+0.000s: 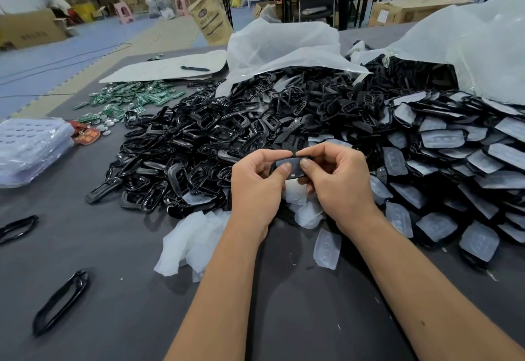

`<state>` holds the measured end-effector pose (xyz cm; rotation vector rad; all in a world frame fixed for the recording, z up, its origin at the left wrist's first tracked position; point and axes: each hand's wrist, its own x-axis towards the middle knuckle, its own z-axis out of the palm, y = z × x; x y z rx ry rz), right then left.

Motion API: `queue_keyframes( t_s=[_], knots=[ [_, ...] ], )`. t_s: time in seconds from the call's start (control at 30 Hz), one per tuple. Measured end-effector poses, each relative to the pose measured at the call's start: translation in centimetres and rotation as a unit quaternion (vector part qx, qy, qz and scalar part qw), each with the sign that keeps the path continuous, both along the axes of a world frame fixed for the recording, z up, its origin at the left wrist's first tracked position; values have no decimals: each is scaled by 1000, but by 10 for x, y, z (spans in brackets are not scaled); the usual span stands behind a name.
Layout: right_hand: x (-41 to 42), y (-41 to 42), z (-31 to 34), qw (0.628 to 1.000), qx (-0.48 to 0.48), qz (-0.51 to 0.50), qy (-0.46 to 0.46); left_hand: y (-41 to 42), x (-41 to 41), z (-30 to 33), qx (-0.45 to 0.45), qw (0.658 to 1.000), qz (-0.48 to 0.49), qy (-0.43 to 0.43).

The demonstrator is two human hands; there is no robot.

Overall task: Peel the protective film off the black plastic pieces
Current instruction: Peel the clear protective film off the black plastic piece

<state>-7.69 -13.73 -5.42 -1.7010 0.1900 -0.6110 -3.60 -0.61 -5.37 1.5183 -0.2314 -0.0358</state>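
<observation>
- Just right of frame centre, 1 black plastic piece [292, 168] is held up between both hands, its long axis running left to right across the picture.
- The left hand [257, 183] pinches its left end, thumb on the near face; the right hand [338, 178] pinches the right end the same way, fingers curled over the top edge.
- Both hands sit equally close; whether film still covers this piece, I cannot tell.
- Film-covered pieces [443, 138] fill the right of the frame; peeled films [187, 242] lie below the hands.

Black pieces [292, 168] (glossy), grey table [127, 318], green boards [136, 96].
</observation>
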Motion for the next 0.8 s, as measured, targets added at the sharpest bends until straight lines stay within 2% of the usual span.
queue_keyframes(
  t_s=[0.4, 0.6, 0.8],
  knots=[
    [1, -1, -2, 1000, -5, -1, -7, -3, 0, 0, 4, 1000, 13, -4],
    [1, 0, 0, 999, 23, 29, -3, -2, 0, 1, -14, 1000, 18, -5],
    [1, -1, -1, 1000, -14, 5, -3, -1, 0, 0, -29, 999, -3, 18]
  ],
)
